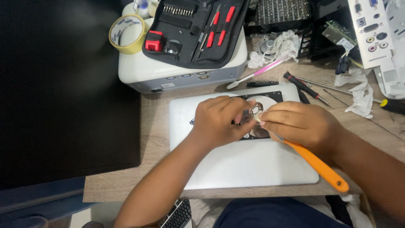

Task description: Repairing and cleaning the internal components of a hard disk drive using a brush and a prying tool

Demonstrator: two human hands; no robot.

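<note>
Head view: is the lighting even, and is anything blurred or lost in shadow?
Head view: uneven; the black surface on the left is near featureless; the closed silver laptop is bright without glare; both hands, left and right, are sharp; the small metal ring is slightly soft.

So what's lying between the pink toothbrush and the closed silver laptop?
In the head view, a short black strip of screwdriver bits lies between the pink toothbrush and the silver laptop, right at the laptop's far edge.

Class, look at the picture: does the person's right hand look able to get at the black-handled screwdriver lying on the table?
Probably yes, once freed. The screwdriver lies uncovered just beyond the right hand, nothing between them, but that hand is gripping an orange-handled tool.
</note>
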